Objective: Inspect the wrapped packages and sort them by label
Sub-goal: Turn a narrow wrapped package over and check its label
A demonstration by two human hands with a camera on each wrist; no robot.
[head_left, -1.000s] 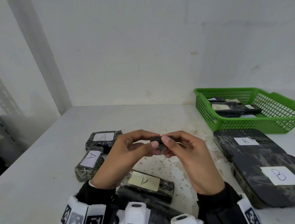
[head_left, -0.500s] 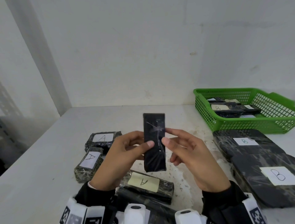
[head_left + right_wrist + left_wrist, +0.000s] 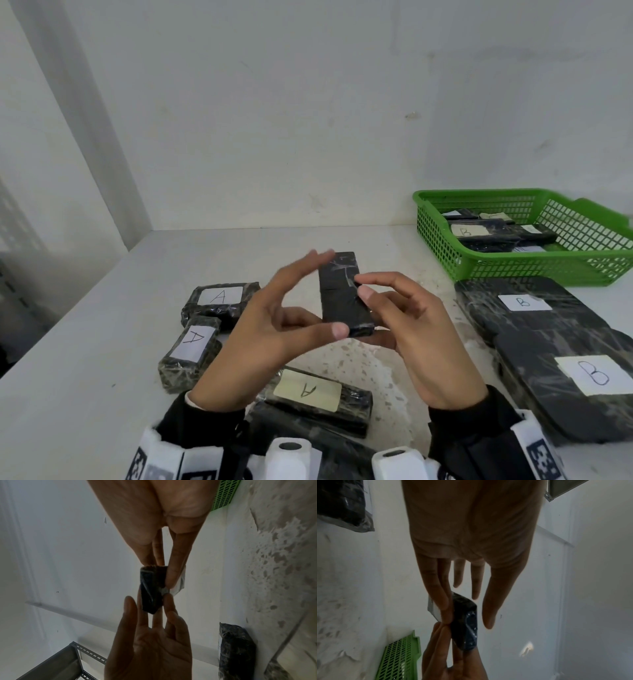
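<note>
I had a small black wrapped package (image 3: 344,294) lifted above the white table (image 3: 102,342), its long side pointing away from me and its dark, unlabelled face turned up. My right hand (image 3: 421,339) pinched it, thumb on the upper face and fingers (image 3: 178,555) curled round the right edge and underneath. My left hand (image 3: 274,329) stood spread wide, thumb tip just touching the near end and long fingers stretched out toward the far end; it closed round nothing. From the wrist views a pale strip of label (image 3: 434,608) showed on the package's underside, its letter hidden from me.

On the table to the left lay two packages marked A (image 3: 219,298), and a third A package (image 3: 315,394) sat nearer me under my wrists. To the right lay two large flat packages marked B (image 3: 524,303), one overlapping the other. Behind them stood a green plastic basket (image 3: 445,240) holding several more wrapped packages, one showing a B.
</note>
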